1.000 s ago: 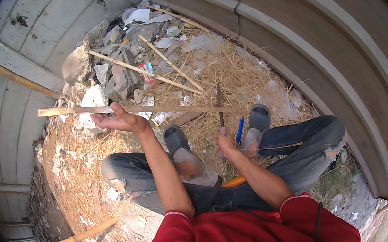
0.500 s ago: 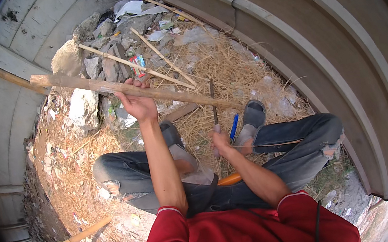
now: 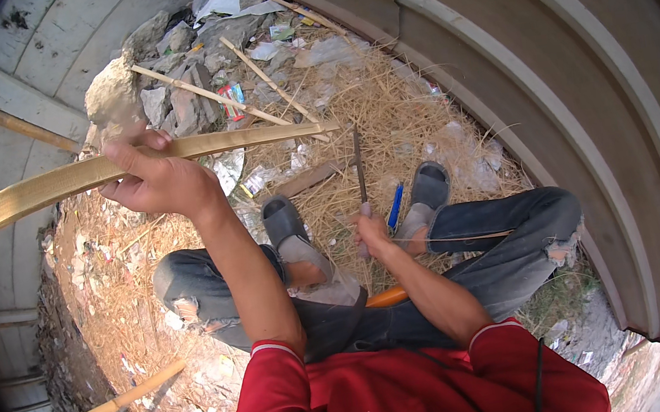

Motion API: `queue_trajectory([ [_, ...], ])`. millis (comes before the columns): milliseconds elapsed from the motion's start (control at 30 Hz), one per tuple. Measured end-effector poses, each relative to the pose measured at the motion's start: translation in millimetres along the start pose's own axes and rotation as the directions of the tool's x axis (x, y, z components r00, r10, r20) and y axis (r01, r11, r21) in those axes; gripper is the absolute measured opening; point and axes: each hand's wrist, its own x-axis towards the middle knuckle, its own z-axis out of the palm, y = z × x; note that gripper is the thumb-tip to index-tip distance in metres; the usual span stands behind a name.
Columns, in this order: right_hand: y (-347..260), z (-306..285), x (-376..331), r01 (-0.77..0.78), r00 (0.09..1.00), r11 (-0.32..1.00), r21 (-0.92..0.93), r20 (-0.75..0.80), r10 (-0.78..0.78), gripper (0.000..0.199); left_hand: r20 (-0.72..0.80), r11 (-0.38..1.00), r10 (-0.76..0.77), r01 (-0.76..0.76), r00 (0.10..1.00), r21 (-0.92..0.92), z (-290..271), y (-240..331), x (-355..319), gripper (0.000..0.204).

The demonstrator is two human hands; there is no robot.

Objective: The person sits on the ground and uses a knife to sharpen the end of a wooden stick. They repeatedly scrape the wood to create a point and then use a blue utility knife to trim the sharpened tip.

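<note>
My left hand (image 3: 164, 182) is closed around a long split bamboo strip (image 3: 24, 196) and holds it up on the left. The pale strip runs from the far left of the view to a narrower end above the straw. Near my feet, my right hand (image 3: 372, 232) grips a knife (image 3: 359, 167), its long dark blade pointing away from me and seen nearly edge-on. That blade is apart from the strip, just beyond its right end. Beside my right hand, next to my right slipper, lies a slim blue object (image 3: 396, 206).
Two thin bamboo sticks (image 3: 207, 94) lie across rocks and straw ahead. Rough stones (image 3: 113, 93) and litter are at the far left. A curved corrugated metal wall (image 3: 545, 69) stands to the right. Part of an orange object (image 3: 386, 297) shows between my legs; a bamboo pole (image 3: 114, 403) lies lower left.
My left hand has moved left and toward me, and the bamboo has shifted left and turned from its brown side to its pale side. My right hand with the knife has barely moved.
</note>
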Motion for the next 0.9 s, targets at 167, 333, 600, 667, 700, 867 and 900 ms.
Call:
queue_trajectory([
  [167,0,-1,-3,0.059,0.998,0.996,-0.071,-0.030,-0.061,0.018,0.033,0.988,-0.073,0.068,0.997,0.137,2,-23,-29,0.024],
  [333,0,0,-10,0.160,0.986,0.933,-0.321,-0.001,-0.169,0.031,0.166,0.986,-0.065,0.037,0.984,0.163,-1,-53,-50,0.029],
  [600,2,10,-24,0.419,0.908,0.779,-0.467,0.240,-0.344,0.034,0.418,0.967,-0.254,0.217,0.872,0.135,-53,-104,-71,0.033],
  [667,5,14,-27,0.427,0.898,0.805,-0.412,0.298,-0.324,0.031,0.405,0.942,-0.315,0.334,0.858,0.024,-71,-136,-94,0.036],
  [700,4,14,-27,0.398,0.905,0.836,-0.377,0.312,-0.290,0.030,0.399,0.917,-0.353,0.398,0.846,-0.032,-73,-147,-104,0.039],
  [867,-94,27,-42,0.242,0.941,0.956,-0.165,0.280,-0.190,0.023,0.211,0.940,-0.338,0.318,0.917,0.122,-35,-169,-104,0.045],
  [900,-128,34,-54,0.320,0.920,0.937,-0.137,0.281,-0.273,0.025,0.191,0.947,-0.312,0.288,0.931,0.142,-33,-175,-100,0.044],
])
